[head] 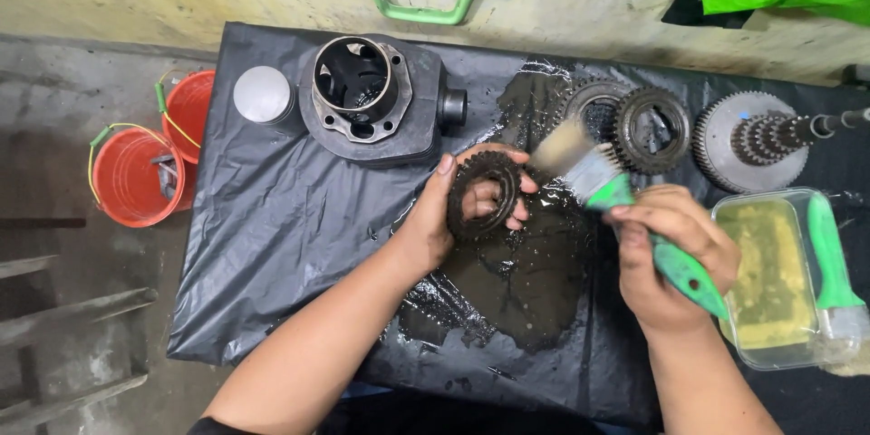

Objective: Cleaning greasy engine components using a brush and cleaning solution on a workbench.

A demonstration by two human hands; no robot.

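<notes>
Two red plastic buckets (149,163) sit on the floor off the counter's left edge. The counter (272,245) is draped in black plastic sheet, wet and oily at centre. Near the back-left corner: a small silver metal piston (262,93), with a dark finned engine cylinder (372,100) just beside it, bore up. Left hand (444,213) is closed on a dark toothed steel gear (485,192), thumb over the top rim, fingers curled through the bore, holding it clear of the counter above the wet patch. Right hand (671,258) is wrapped tight round the green plastic handle of a paintbrush (625,204), bristles blurred and right next to the gear's right side. Behind them at the back edge: two more dark ring gears (634,125) lying flat and touching, then a large pale toothed gear cluster on a shaft (757,140) toward the back-right corner. At the right edge, a clear plastic tub of yellowish liquid (770,276) with a second green-handled brush (838,281) resting in it. Risks, my read: the gear looks oily, so it could slip from that grip and drop onto the counter; the teeth could nick the fingers in the bore; bristle flick would spatter fluid; the right elbow is near the tub, so a bump could tip it.
</notes>
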